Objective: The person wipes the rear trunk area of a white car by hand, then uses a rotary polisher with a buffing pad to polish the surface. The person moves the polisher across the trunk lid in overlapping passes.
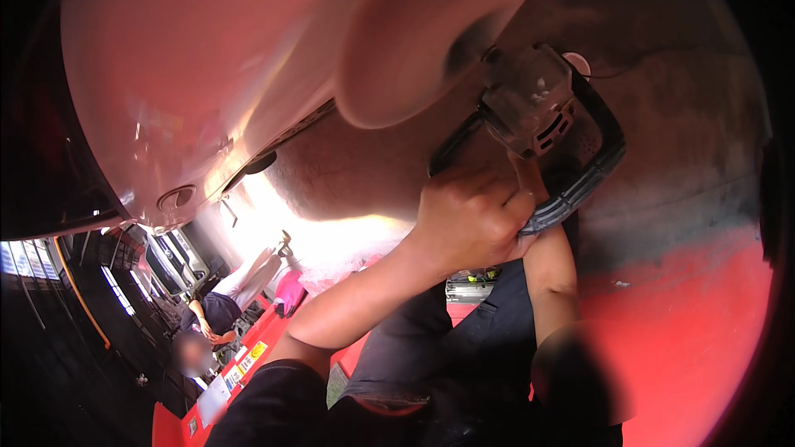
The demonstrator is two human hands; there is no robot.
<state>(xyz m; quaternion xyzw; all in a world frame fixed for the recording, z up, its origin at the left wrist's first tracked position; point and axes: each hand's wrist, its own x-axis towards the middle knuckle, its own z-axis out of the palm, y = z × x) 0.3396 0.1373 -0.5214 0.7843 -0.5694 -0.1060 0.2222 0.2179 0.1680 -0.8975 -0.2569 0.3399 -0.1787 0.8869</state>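
Note:
A grey electric polisher (pixel 530 108) with a black loop handle (pixel 598 157) is held up against a pale pink-white car body panel (pixel 207 74). Its round pad (pixel 414 41) is blurred and pressed on the panel. My left hand (pixel 468 219) is closed around the lower end of the black handle. My right forearm rises beside it, and my right hand (pixel 527 180) is mostly hidden behind the machine's body, gripping it from below.
Another person (pixel 217 312) sits low at the lower left beside a red bench with stickers (pixel 232 377) and a pink object (pixel 290 291). The red floor (pixel 687 323) spreads to the right. A dark wheel arch (pixel 662 50) lies above the polisher.

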